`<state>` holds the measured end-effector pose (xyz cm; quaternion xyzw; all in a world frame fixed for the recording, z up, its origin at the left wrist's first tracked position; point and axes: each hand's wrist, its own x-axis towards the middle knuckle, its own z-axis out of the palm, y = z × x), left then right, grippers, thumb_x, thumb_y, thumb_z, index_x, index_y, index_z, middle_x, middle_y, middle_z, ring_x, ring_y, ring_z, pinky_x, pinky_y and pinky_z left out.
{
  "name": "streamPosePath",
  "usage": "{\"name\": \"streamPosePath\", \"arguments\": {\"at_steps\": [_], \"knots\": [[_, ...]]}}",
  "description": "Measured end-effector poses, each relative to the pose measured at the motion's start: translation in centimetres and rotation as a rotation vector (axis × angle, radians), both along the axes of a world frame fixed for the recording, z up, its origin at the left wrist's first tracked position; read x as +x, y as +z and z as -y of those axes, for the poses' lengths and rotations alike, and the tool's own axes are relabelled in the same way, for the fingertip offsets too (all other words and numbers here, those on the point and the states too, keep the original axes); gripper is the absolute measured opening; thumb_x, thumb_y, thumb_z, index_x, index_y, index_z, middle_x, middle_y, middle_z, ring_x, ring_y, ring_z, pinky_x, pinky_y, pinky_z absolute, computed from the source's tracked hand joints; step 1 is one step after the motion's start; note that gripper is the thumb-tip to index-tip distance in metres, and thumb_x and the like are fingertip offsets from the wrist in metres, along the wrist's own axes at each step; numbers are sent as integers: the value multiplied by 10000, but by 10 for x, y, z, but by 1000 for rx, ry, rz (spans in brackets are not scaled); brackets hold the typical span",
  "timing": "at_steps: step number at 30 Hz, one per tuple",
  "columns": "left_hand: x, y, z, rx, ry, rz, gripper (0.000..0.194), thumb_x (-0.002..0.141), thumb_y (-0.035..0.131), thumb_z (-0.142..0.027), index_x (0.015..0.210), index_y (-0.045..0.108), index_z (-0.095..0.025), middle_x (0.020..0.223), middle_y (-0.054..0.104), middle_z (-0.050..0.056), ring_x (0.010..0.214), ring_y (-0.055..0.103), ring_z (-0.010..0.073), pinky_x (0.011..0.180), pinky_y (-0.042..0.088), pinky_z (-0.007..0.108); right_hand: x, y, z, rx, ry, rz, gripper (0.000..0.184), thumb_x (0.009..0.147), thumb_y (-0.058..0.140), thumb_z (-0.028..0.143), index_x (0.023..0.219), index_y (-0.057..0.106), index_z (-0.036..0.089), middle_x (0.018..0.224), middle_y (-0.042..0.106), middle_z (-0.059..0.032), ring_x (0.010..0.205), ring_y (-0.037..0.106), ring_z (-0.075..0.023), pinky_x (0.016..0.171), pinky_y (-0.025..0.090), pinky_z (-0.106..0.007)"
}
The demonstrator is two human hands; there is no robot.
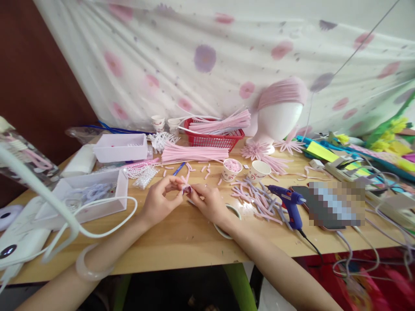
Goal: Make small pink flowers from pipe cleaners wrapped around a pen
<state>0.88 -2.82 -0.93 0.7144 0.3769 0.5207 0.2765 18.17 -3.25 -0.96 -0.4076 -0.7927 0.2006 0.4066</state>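
Observation:
My left hand [162, 199] pinches a small piece of pink pipe cleaner [185, 179] over the front middle of the table. The fingers of my right hand [210, 202] are pressed together at the same piece, close to a dark purple bit at its lower end. A thin greyish thing shows under my right fingers, too small to name. Beneath my right wrist lies a roll of pale tape [234, 211]. Short pink and lilac pipe cleaner pieces [256, 201] are strewn to its right. Ahead stand a paper cup of pink pieces [231, 170] and another paper cup [259, 170].
A blue glue gun [292, 203] and a phone [319, 207] lie right, near cables and a power strip [348, 172]. Behind are a red basket [214, 140], pink pipe cleaner bundle [194, 153] and white foam head [279, 119]. White trays [120, 147] and a lamp arm [42, 185] stand left.

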Motion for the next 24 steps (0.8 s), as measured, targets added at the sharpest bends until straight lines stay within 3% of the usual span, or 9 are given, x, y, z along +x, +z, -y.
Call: {"name": "streamPosePath", "arguments": {"at_steps": [3, 8, 12, 17, 24], "knots": [[-2, 3, -2, 71, 17, -60, 101, 796, 606, -145, 886, 581, -184, 832, 652, 19, 781, 679, 155, 757, 590, 296, 0, -2, -1, 11, -53, 10, 219, 881, 482, 169, 804, 687, 155, 609, 619, -10, 527, 510, -109, 536, 358, -205], [-12, 4, -5, 463, 22, -470, 212, 889, 541, -138, 1041, 667, -213, 1010, 705, 70, 949, 673, 199, 858, 549, 329, -1, 1, 2, -48, -68, 13, 268, 875, 484, 202, 651, 625, 165, 523, 494, 28, 487, 396, -94, 497, 296, -208], [-18, 2, -5, 651, 71, -692, 238, 934, 479, -157, 1038, 689, -203, 996, 739, 84, 932, 695, 224, 796, 567, 330, -4, 3, 4, -86, -70, 23, 300, 862, 495, 199, 568, 549, 167, 503, 419, 40, 489, 362, -89, 489, 266, -213], [-17, 5, -3, 641, 124, -813, 281, 951, 429, -159, 1023, 696, -208, 915, 746, 72, 855, 707, 204, 727, 576, 303, -5, 3, 4, -62, -84, 26, 339, 864, 485, 204, 526, 501, 167, 493, 403, 37, 493, 369, -90, 484, 249, -217], [-10, 3, -1, 568, 181, -732, 239, 914, 456, -135, 931, 690, -180, 861, 734, 76, 747, 691, 195, 666, 534, 280, -4, 0, 5, 95, -139, 101, 273, 870, 483, 175, 608, 559, 176, 524, 533, 8, 474, 428, -99, 501, 292, -226]]}}
